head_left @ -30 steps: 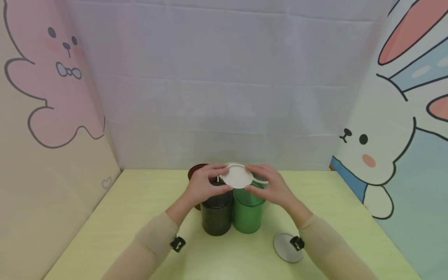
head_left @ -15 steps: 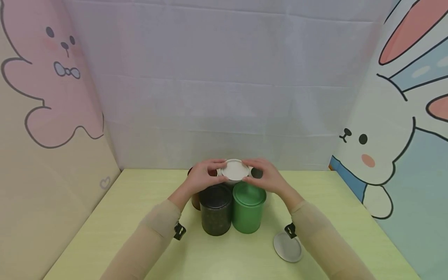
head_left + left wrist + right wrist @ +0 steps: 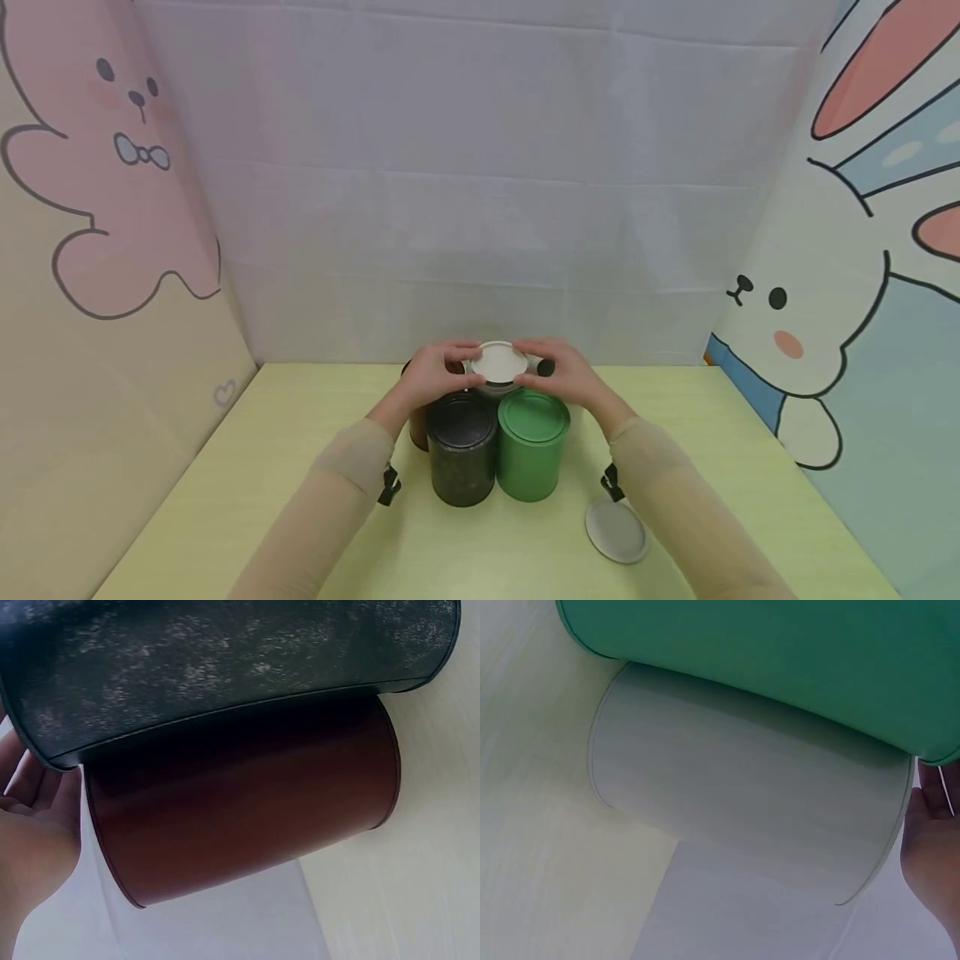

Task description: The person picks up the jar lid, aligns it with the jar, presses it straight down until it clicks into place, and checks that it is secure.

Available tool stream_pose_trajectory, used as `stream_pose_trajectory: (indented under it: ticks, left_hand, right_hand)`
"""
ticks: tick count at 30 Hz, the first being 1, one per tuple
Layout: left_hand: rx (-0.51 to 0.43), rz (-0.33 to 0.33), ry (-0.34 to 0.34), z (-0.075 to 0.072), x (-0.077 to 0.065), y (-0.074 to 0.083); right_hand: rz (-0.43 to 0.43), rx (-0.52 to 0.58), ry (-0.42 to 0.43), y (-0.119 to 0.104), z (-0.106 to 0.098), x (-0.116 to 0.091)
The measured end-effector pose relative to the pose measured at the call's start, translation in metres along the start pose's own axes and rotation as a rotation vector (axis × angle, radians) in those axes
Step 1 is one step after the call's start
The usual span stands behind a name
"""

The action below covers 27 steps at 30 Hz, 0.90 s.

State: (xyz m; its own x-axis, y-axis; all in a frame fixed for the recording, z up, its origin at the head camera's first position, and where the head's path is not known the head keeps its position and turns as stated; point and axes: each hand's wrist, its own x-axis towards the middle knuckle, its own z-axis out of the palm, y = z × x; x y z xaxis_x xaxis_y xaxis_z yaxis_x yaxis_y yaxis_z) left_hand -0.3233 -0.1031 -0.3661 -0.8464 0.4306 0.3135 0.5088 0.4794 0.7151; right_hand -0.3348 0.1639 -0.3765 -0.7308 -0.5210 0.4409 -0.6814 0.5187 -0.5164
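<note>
Both hands hold a round white lid (image 3: 498, 362) by its edges, above a pale can (image 3: 501, 390) at the back middle. The left hand (image 3: 438, 373) pinches its left edge and the right hand (image 3: 561, 371) its right edge. A dark gap shows under the lid's near edge. Just in front stand a lidded black can (image 3: 462, 467) and a lidded green can (image 3: 531, 462). In the left wrist view, a brown can (image 3: 240, 802) is beside the black one. The right wrist view has a white can (image 3: 750, 780) beside the green one.
A loose grey lid (image 3: 616, 531) lies on the yellow-green table (image 3: 300, 450), near the right forearm. A white cloth backdrop (image 3: 480, 208) rises behind the cans. Walls printed with cartoon animals flank the table.
Both hands have carried the white lid a little back and left, from over the green can's rear to the back-middle can. The grey lid has stayed in place.
</note>
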Motion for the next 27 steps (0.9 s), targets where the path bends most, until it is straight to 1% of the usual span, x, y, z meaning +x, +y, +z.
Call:
stream_pose_trajectory:
  ticks: [7,12,16,21,27]
  left_hand:
    - [0.011,-0.032,-0.001,0.004,0.005,-0.009]
    - [0.061,-0.03,-0.006,0.005,0.008,-0.014]
    - [0.083,-0.035,-0.018,0.007,0.01,-0.018]
    - [0.117,-0.044,-0.037,0.007,0.011,-0.018]
    - [0.123,-0.081,-0.057,0.006,0.012,-0.016]
  right_hand:
    - [0.027,0.005,-0.035,0.005,0.005,0.004]
    - [0.037,0.012,-0.056,0.007,0.007,0.008]
    - [0.066,0.02,-0.082,0.009,0.01,0.01]
    - [0.104,0.025,-0.093,0.008,0.01,0.01]
    - [0.106,0.028,-0.103,0.009,0.01,0.011]
